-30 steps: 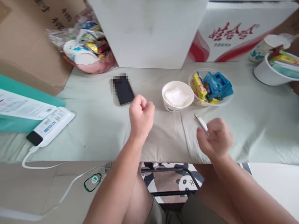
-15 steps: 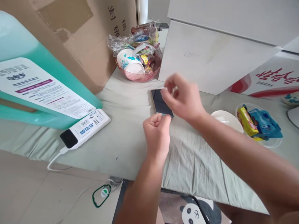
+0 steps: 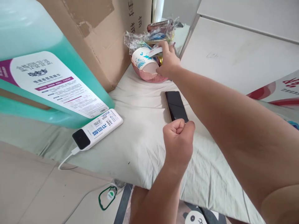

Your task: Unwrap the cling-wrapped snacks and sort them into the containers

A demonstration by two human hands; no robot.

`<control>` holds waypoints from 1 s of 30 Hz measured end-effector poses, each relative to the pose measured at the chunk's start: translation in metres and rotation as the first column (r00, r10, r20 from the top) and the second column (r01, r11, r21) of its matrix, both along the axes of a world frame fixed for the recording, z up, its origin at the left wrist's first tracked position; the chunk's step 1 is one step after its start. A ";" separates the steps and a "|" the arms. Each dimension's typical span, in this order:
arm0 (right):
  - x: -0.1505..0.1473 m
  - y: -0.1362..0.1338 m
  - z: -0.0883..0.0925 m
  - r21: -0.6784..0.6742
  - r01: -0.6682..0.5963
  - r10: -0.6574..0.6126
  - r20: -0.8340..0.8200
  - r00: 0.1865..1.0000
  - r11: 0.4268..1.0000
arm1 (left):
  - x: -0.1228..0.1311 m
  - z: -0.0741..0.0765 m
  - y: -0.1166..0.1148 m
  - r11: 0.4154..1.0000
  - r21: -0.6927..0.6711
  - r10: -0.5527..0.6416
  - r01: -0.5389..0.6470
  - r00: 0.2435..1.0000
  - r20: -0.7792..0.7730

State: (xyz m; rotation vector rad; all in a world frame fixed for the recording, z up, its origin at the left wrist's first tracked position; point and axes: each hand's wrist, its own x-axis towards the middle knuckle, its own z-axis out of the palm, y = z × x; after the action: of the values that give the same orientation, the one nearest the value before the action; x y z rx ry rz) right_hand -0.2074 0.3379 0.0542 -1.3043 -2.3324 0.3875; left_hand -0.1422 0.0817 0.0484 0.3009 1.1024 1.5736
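Observation:
My left hand [image 3: 178, 140] is closed in a fist just in front of a black-screened phone [image 3: 177, 106] lying on the cloth. Whatever the fist may hold is hidden. My right hand [image 3: 168, 60] reaches over the right side of a pink bowl [image 3: 149, 76], thumb and fingers apart among the wrapped snacks. Inside the bowl a white paper cup [image 3: 142, 57] with blue prints lies tilted. By my right fingers is a small white packet [image 3: 155, 51]. Clear plastic wrappers [image 3: 134, 42] stick out at the back.
A large green liquid jug [image 3: 77, 71] stands at left, with a white power bank [image 3: 99, 129] and cable before it. Behind are a cardboard box [image 3: 100, 46] and a white cabinet [image 3: 221, 46]. Pale cloth [image 3: 144, 137] covers the surface, its front edge above the floor [image 3: 30, 183].
My right hand has moved from above the phone up and away to the snack bowl. My left hand stays a fist by the phone. The view has turned to the left.

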 end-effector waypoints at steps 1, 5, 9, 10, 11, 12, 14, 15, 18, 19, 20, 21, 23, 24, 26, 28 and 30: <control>-0.001 0.000 -0.002 -0.008 0.000 0.000 0.007 1.000 1.000 | 0.000 0.001 0.000 1.000 0.008 0.002 -0.002 1.000 0.010; 0.001 -0.013 0.002 -0.053 -0.027 0.031 0.068 0.997 0.998 | 0.004 0.007 -0.003 0.998 0.008 0.062 -0.062 0.998 -0.003; 0.010 -0.047 0.006 -0.066 -0.073 0.082 0.139 0.987 0.995 | 0.008 0.012 -0.005 0.996 0.008 0.089 -0.089 0.996 -0.022; 0.013 -0.059 0.007 -0.070 -0.088 0.097 0.146 0.985 0.994 | 0.008 0.013 -0.005 0.995 0.015 0.096 -0.095 0.995 -0.026; 0.017 -0.070 0.008 -0.077 -0.103 0.113 0.148 0.982 0.992 | 0.009 0.013 -0.006 0.994 0.025 0.106 -0.105 0.994 -0.031; 0.020 -0.081 0.009 -0.086 -0.121 0.133 0.146 0.980 0.989 | 0.009 0.013 -0.006 0.993 0.037 0.117 -0.116 0.992 -0.037; 0.027 -0.101 0.015 -0.093 -0.157 0.169 0.138 0.976 0.983 | 0.010 0.013 -0.007 0.990 0.060 0.134 -0.131 0.990 -0.046; 0.030 -0.109 0.019 -0.089 -0.168 0.179 0.146 0.973 0.982 | 0.011 0.013 -0.007 0.989 0.067 0.137 -0.134 0.989 -0.050; 0.037 -0.121 0.034 -0.055 -0.189 0.197 0.232 0.953 0.980 | 0.013 0.011 -0.008 0.989 0.072 0.132 -0.127 0.990 -0.058; 0.039 -0.122 0.037 -0.048 -0.194 0.200 0.256 0.946 0.980 | 0.014 0.011 -0.008 0.990 0.071 0.125 -0.120 0.990 -0.062; 0.041 -0.121 0.040 -0.044 -0.200 0.204 0.263 0.943 0.979 | 0.015 0.010 -0.007 0.991 0.071 0.117 -0.112 0.991 -0.067; 0.043 -0.119 0.041 -0.038 -0.207 0.210 0.249 0.946 0.978 | 0.015 0.009 -0.007 0.992 0.073 0.109 -0.104 0.992 -0.070; 0.049 -0.113 0.040 -0.011 -0.224 0.223 0.168 0.960 0.974 | 0.015 0.009 -0.006 0.992 0.077 0.102 -0.096 0.992 -0.076; 0.052 -0.109 0.038 0.010 -0.236 0.234 0.111 0.966 0.972 | 0.015 0.008 -0.005 0.992 0.080 0.102 -0.096 0.992 -0.078; 0.061 -0.099 0.034 0.030 -0.243 0.244 -0.026 0.969 0.970 | 0.015 0.007 -0.004 0.991 0.087 0.104 -0.098 0.992 -0.077; 0.073 -0.090 0.030 -0.050 -0.208 0.193 -0.216 0.957 0.977 | 0.016 0.006 -0.004 0.991 0.093 0.105 -0.098 0.991 -0.079; 0.087 -0.083 0.027 -0.162 -0.182 0.095 -0.436 0.895 0.970 | 0.017 0.005 -0.003 0.990 0.106 0.099 -0.090 0.991 -0.084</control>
State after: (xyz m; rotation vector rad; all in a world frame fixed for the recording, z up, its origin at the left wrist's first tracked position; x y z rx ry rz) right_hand -0.1208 0.2552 0.0811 -1.0088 -2.0529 0.8803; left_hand -0.1252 0.0783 0.0533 0.3955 1.1207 1.7185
